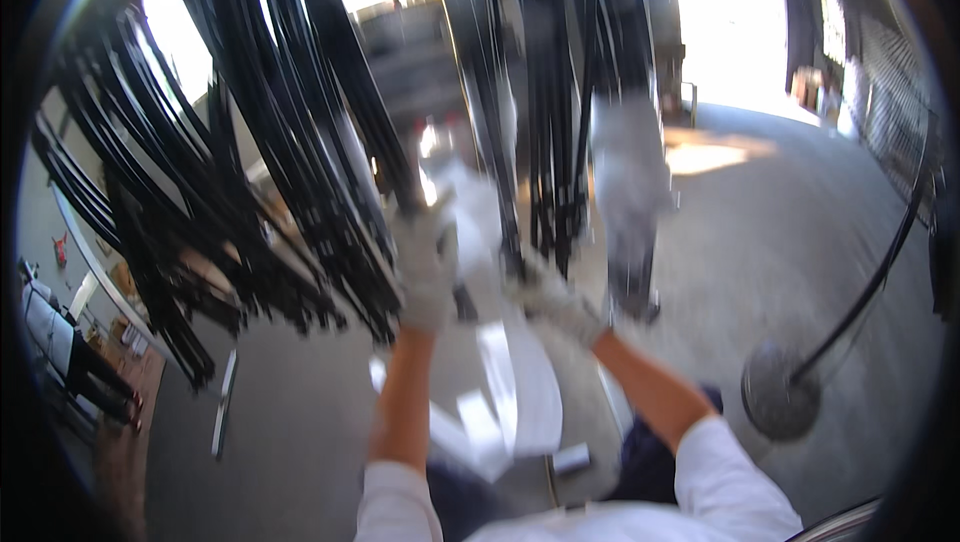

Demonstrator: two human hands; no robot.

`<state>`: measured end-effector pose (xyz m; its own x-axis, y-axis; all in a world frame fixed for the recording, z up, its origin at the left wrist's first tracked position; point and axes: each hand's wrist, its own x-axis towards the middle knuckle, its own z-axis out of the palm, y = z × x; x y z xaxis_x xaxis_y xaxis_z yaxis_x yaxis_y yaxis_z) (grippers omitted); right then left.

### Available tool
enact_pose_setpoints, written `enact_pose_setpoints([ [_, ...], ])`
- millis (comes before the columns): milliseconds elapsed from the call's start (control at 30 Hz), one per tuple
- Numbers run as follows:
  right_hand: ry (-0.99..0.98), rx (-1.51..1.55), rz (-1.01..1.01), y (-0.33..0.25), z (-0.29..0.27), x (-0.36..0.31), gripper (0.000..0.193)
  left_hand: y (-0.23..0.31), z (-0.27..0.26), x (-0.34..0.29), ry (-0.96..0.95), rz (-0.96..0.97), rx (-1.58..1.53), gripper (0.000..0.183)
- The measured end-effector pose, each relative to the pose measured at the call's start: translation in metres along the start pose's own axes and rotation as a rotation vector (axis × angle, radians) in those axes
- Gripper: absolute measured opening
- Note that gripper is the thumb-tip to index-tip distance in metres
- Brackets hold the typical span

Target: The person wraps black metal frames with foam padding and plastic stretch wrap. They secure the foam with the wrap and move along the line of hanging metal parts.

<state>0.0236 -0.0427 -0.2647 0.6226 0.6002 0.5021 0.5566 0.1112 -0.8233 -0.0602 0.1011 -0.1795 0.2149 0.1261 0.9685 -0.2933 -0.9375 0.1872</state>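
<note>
Long black strips [270,112] hang in bundles from above, their lower ends at the height of my hands. My left hand [424,267], in a pale work glove, is raised beside the end of one bundle and a wide white strip [478,217]. Motion smears its fingers, so its grip is unclear. My right hand [562,304], gloved too, is closed around the lower end of a narrow bundle of black strips [508,232]. Between my forearms the white strip hangs down in loose loops [535,392].
A person in light clothing [628,172] stands behind the hanging strips. Another person [65,342] is at the far left. A round-based stand with a black pole [780,392] is on the right. A pale bar [224,407] lies on the floor at left.
</note>
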Motion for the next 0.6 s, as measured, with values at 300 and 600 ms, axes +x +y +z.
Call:
enact_pose_setpoints([
  [300, 0.016, 0.277, 0.196, 0.025, 0.037, 0.004, 0.029, 0.010, -0.014, -0.005, -0.043, -0.237, 0.009, 0.039],
  [600, 0.008, 0.331, 0.142, 0.020, 0.062, 0.007, 0.018, 0.017, -0.030, 0.000, -0.099, -0.147, 0.226, 0.053],
])
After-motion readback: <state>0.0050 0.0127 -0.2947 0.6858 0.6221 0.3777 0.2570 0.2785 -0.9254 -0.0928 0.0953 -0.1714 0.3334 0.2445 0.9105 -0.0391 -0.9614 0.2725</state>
